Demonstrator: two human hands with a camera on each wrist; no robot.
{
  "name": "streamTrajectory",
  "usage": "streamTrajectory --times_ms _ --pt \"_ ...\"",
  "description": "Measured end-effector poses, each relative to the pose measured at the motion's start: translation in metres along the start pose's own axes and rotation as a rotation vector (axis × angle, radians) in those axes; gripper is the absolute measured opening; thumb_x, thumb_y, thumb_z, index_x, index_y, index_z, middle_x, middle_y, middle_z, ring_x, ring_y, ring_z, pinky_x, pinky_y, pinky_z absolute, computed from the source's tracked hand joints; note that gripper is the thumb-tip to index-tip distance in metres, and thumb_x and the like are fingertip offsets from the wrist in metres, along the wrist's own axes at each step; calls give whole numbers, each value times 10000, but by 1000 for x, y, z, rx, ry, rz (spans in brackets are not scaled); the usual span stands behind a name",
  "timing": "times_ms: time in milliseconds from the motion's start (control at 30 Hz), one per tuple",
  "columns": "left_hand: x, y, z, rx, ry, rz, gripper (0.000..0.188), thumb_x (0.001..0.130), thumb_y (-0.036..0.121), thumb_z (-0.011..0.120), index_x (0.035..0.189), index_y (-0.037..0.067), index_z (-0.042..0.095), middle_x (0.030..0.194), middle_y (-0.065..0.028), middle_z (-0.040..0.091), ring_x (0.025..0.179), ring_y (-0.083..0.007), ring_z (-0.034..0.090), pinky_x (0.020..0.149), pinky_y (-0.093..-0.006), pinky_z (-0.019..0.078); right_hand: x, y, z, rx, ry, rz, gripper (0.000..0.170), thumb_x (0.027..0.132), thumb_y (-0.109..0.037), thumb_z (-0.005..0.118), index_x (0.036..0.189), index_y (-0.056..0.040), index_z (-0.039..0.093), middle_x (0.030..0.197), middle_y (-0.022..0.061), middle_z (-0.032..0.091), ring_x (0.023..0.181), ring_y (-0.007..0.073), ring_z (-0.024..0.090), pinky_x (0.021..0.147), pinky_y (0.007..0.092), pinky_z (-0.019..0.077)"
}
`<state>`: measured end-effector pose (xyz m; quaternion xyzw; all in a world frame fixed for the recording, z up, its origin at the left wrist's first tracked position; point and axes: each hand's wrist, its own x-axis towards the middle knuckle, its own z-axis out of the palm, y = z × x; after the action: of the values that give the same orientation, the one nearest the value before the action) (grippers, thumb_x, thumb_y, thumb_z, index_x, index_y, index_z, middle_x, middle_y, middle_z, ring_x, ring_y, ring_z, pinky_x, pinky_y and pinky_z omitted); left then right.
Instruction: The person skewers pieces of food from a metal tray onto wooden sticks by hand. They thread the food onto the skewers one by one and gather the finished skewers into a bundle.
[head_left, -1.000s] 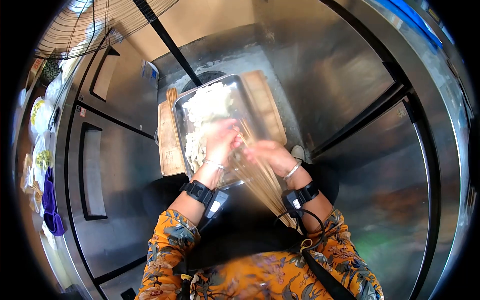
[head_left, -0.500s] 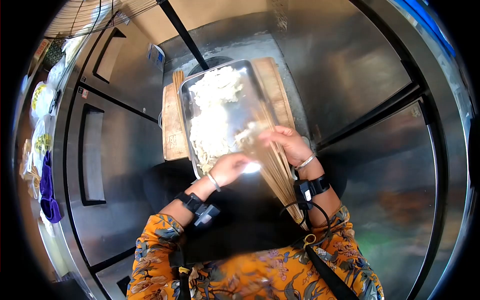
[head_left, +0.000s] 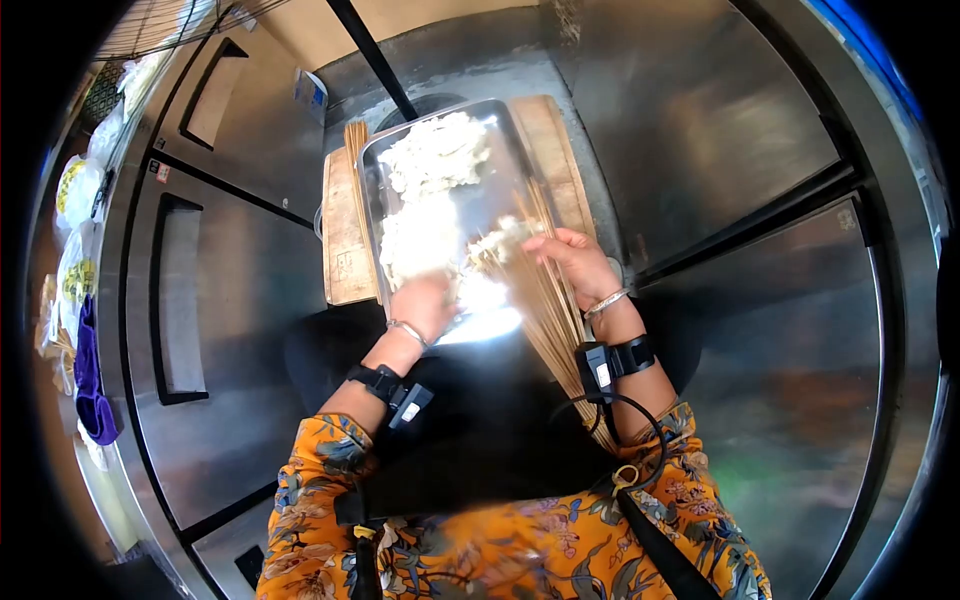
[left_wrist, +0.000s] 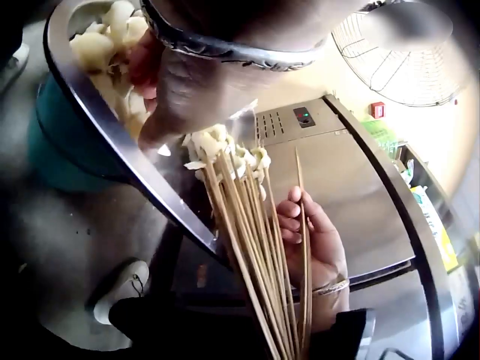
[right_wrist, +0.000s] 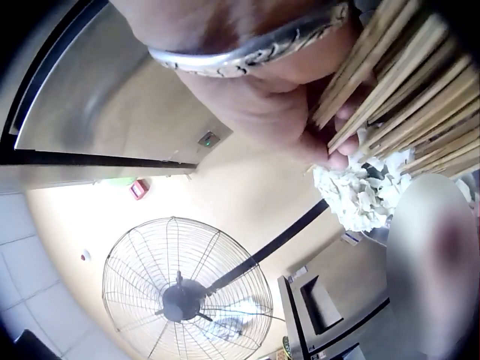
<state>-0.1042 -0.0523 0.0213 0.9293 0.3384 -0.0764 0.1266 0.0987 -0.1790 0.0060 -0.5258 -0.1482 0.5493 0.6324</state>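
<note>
A metal tray point(head_left: 503, 188) holds heaps of pale, thin-cut food pieces point(head_left: 437, 152). My left hand point(head_left: 420, 306) reaches into the near left heap, and its fingers point(left_wrist: 145, 64) are down among the pieces in the left wrist view. I cannot tell whether they grip one. At the tray's right side my right hand point(head_left: 582, 268) pinches thin wooden skewers point(left_wrist: 304, 251), with a bare pointed tip upward. Beside it a bundle of skewers point(left_wrist: 251, 240) leans over the tray's near edge, pale pieces point(left_wrist: 217, 150) threaded on their tips.
Under the tray lies a wooden board point(head_left: 345, 235), with more skewers point(head_left: 355, 145) along its left side. Steel cabinets point(head_left: 240, 270) stand on both sides. A wire-caged fan point(right_wrist: 187, 292) rises on a black pole point(head_left: 372, 60). Bags point(head_left: 78, 190) hang at the far left.
The hands were together over the tray at the skewers, then parted. My left hand has moved left and into the heap; my right hand has stayed on the right with skewers.
</note>
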Motion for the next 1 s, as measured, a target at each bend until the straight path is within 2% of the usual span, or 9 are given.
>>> streamTrajectory --times_ms 100,200,267,300,400,500,633,867,1000 --pt "5 -4 17 44 31 18 197 698 186 660 817 44 593 849 -143 579 800 -327 575 698 -390 465 0 2 -1 -17 31 -15 144 776 -181 640 842 -57 611 717 -20 570 616 65 511 572 199 421" --pt "4 -20 25 -16 122 113 143 725 137 643 814 34 601 772 -122 601 726 -248 600 661 -345 473 0 3 1 12 41 19 158 772 -186 644 848 -51 611 730 -17 576 623 71 518 570 205 426" --pt "9 -36 33 -512 85 -32 104 766 96 627 815 8 600 722 -79 624 664 -137 583 626 -268 464 1 1 2 22 41 13 142 776 -170 641 847 -48 620 735 -7 593 622 72 536 561 206 438" --pt "14 -34 25 -853 46 -70 174 775 170 620 889 43 653 798 -72 662 745 -159 627 670 -260 480 -1 -1 7 18 38 -9 121 781 -151 636 843 -47 628 733 1 606 616 72 548 552 204 448" --pt "23 -23 5 -1543 -2 -261 90 808 68 575 857 18 631 854 -78 647 776 -152 610 719 -255 485 -9 -11 14 59 12 60 103 786 -124 627 851 -45 641 756 13 628 624 73 564 557 205 463" --pt "43 -8 -16 -1742 -47 -168 128 856 74 536 962 13 575 968 -101 621 841 -151 596 748 -246 490 -3 -6 9 16 -39 24 122 782 -118 630 881 -50 652 773 10 636 635 69 565 574 202 465" --pt "76 16 -26 -1749 14 -199 116 859 73 530 963 44 572 987 -88 622 839 -132 593 711 -220 487 1 -1 4 -68 -148 -98 129 785 -149 632 873 -60 662 766 5 632 642 64 556 582 187 446" --pt "107 48 -34 -1758 83 -291 112 851 74 547 959 60 575 969 -68 635 811 -118 604 659 -196 482 -10 -11 8 -89 -141 -61 155 798 -173 624 889 -51 653 727 6 606 636 70 533 575 195 423" --pt "100 52 -38 -1724 84 -214 110 846 82 559 951 57 578 974 -77 635 820 -121 607 662 -201 482 -9 -11 9 -138 -123 -51 156 807 -175 615 891 -48 650 716 3 593 626 70 523 570 194 422"
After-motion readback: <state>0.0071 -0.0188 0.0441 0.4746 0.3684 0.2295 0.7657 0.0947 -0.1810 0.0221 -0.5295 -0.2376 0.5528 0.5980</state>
